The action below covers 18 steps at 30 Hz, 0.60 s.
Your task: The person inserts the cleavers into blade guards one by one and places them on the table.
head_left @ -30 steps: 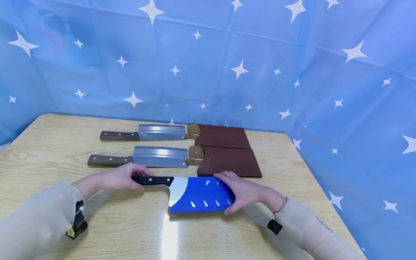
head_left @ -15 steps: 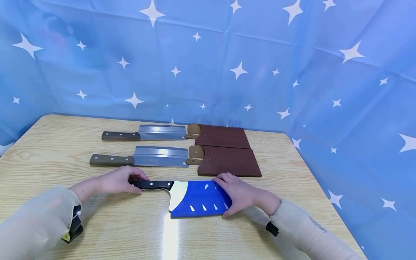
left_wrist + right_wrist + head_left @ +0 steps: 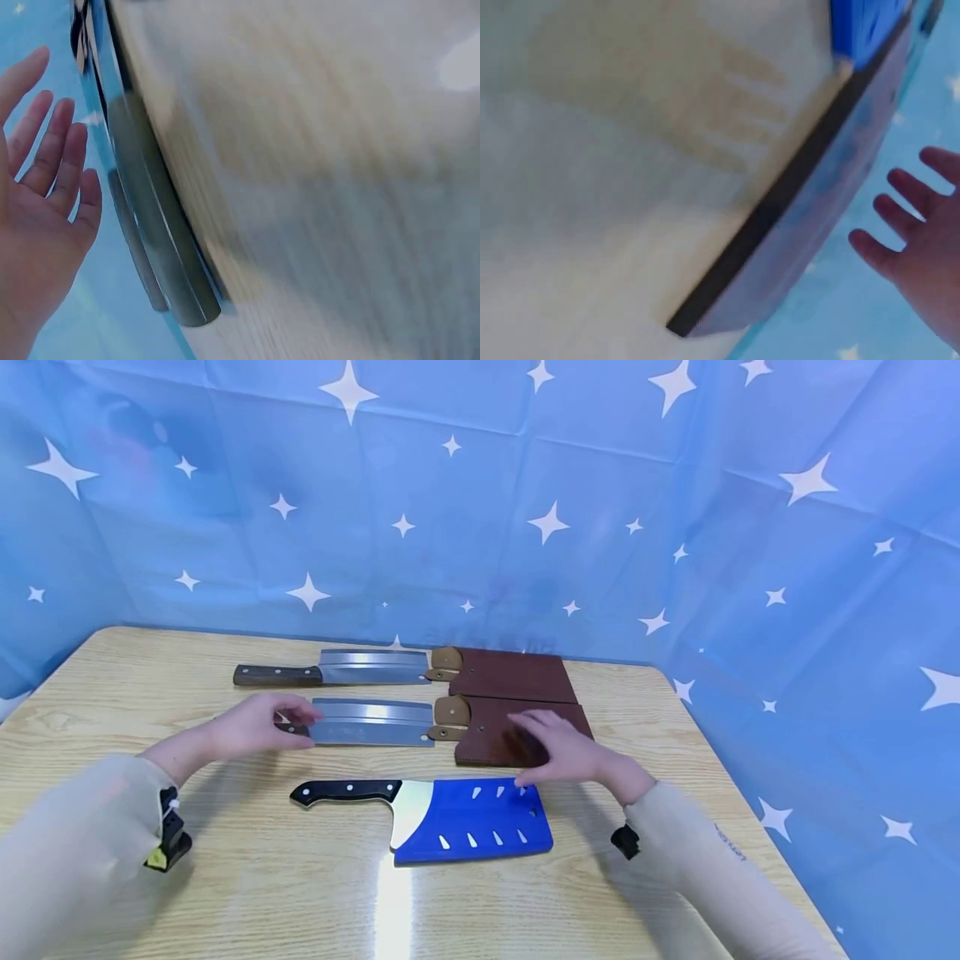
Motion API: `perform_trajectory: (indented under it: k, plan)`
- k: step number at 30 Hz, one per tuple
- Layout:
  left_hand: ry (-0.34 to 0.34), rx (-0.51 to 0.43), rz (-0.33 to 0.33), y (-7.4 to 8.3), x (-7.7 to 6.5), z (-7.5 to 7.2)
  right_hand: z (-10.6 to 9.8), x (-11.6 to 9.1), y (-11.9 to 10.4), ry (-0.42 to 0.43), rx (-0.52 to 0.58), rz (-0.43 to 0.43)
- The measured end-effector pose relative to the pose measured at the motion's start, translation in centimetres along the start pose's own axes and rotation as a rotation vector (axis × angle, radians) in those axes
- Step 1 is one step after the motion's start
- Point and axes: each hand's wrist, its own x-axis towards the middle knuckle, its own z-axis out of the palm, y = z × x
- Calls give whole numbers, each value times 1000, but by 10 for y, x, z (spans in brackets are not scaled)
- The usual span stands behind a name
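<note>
At the left, a pale sleeve [image 3: 67,852] ends at a small black wrist camera [image 3: 174,835], and the left hand [image 3: 258,727] hovers over the handle [image 3: 161,217] of the middle cleaver [image 3: 372,723], fingers spread and loosely extended, gripping nothing; the left wrist view shows a gap between them and that handle. Beyond it, near the far edge of the wooden table [image 3: 300,902], lies the back cleaver [image 3: 337,670], also with its handle toward the left edge. Both blades are bare, their ends at the tan straps of two brown sheaths. Nearest the viewer, roughly midway between the table's left and right edges, the front cleaver [image 3: 408,810] lies flat, black handle to the left, most of its blade inside a blue guard [image 3: 472,822]. To the right, toward the table's far right corner, the back sheath [image 3: 517,673] and middle sheath [image 3: 495,739] lie one before the other. The right hand [image 3: 566,752] hangs above the middle sheath and the guard's far right corner, fingers apart, holding nothing. Past it come the right wrist camera [image 3: 625,841] and right sleeve [image 3: 712,868].
</note>
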Motion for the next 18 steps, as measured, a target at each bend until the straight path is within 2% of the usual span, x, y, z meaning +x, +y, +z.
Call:
perform_trajectory:
  k: [4,9,13,18]
  plan:
    - [31,15,-36,-10,4,-5,-3,11,20,31,19,86]
    - [23,19,-76,-28,-1,-8,3,15,43,0,35,192]
    - [17,47,-110,-43,-9,-13,6,10,53,-42,-14,215]
    - [8,67,-166,-58,-18,-20,6,8,58,-1,-37,194]
